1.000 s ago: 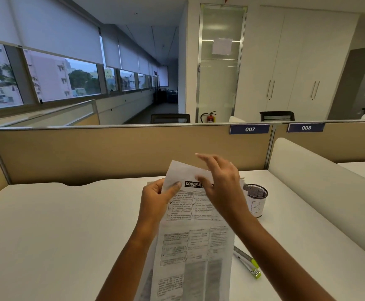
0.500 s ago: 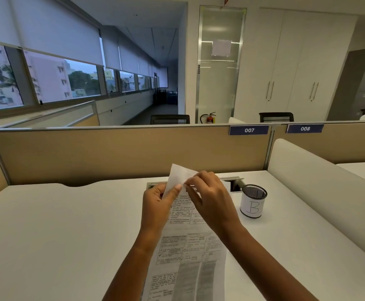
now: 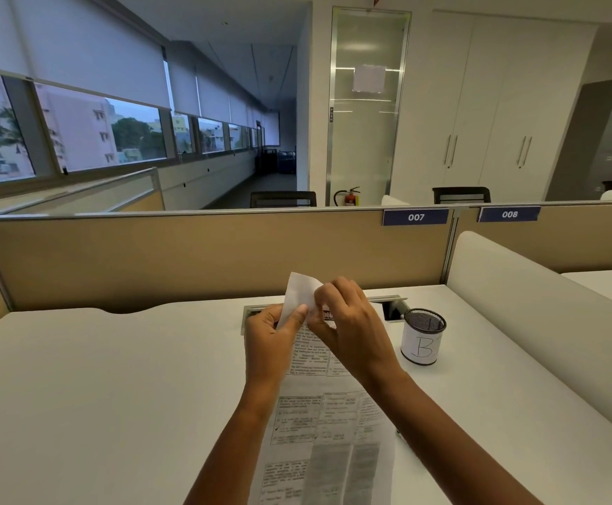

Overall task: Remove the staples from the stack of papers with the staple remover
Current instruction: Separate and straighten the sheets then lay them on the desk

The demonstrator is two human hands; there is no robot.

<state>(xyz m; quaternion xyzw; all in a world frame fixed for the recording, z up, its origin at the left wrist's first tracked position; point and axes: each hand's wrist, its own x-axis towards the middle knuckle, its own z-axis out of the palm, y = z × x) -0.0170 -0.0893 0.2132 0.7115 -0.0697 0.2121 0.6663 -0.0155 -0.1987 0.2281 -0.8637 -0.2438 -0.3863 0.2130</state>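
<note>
White desk (image 3: 115, 377) spreads wide to the left of the papers (image 3: 330, 424), which run lengthwise from the near edge toward the tan partition (image 3: 187, 256). The left hand (image 3: 268, 344) pinches the sheets' upper left edge under its thumb. The right hand (image 3: 351, 329), fingers curled, pinches the turned-up top corner (image 3: 302, 291), which is raised off the desk. A mesh cup (image 3: 422, 340) stands near the right hand, apart from it, beside the cable slot (image 3: 392, 308) along the desk's far edge.

Blue partition tag (image 3: 415, 217) reads "007"; second tag (image 3: 509, 214) "008"; mesh cup label (image 3: 422, 349) handwritten "B".
</note>
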